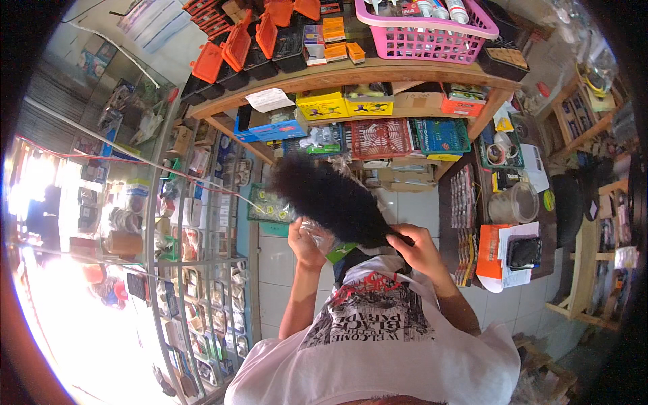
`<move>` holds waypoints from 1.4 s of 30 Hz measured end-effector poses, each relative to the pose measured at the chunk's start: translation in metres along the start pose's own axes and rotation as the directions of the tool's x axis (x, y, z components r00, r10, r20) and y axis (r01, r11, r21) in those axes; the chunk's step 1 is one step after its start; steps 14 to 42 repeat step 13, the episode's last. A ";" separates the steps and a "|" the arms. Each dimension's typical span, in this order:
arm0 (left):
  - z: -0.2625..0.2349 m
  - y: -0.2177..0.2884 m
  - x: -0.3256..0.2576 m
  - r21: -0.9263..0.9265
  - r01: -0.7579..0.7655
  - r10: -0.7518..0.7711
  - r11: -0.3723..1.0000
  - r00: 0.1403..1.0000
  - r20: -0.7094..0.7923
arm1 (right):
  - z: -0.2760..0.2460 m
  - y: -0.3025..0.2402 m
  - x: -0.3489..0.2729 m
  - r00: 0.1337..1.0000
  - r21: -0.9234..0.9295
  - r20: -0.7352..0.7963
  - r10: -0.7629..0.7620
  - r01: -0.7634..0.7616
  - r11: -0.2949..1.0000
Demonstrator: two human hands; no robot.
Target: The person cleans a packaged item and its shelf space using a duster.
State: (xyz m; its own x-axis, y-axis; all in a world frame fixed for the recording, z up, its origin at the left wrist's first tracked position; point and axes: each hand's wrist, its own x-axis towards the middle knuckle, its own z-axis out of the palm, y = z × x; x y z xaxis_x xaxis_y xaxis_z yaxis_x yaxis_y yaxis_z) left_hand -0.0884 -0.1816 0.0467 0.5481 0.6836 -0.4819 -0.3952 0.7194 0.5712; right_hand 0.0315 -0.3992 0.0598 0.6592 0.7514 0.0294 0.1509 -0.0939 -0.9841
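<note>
A black feather duster (331, 199) reaches from my right side up and across to the left, in front of my chest. My right hand (415, 248) is closed around its handle end. To the left, my left hand (305, 246) is closed on a clear plastic package (318, 235), whose contents I cannot make out. The duster's fluffy head passes just above that hand and hides part of the package. Below the duster, between my hands, a bit of a green item (341, 252) shows.
Ahead stands a wooden shelf (364, 75) with a pink basket (432, 37), orange-lidded cases (236, 46) and yellow boxes (324, 104). A green basket (270, 204) is beyond my left hand. Glass display shelving (202, 270) runs along the left; a dark counter (533, 182) stands right.
</note>
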 end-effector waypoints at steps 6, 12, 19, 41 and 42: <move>-0.011 0.012 0.016 0.147 0.094 -0.119 0.985 0.978 0.169 | -0.003 0.001 0.007 0.999 -0.031 -0.001 0.051 -0.051 0.998; -0.017 -0.005 0.024 0.115 -0.030 -0.008 0.993 0.948 0.318 | -0.006 0.008 0.006 0.993 -0.043 0.078 0.084 -0.081 0.996; -0.020 -0.006 0.031 0.058 0.029 -0.045 0.998 0.949 0.313 | -0.008 0.009 0.005 0.991 -0.044 0.093 0.098 -0.095 0.995; -0.020 -0.006 0.031 0.058 0.029 -0.045 0.998 0.949 0.313 | -0.008 0.009 0.005 0.991 -0.044 0.093 0.098 -0.095 0.995; -0.020 -0.006 0.031 0.058 0.029 -0.045 0.998 0.949 0.313 | -0.008 0.009 0.005 0.991 -0.044 0.093 0.098 -0.095 0.995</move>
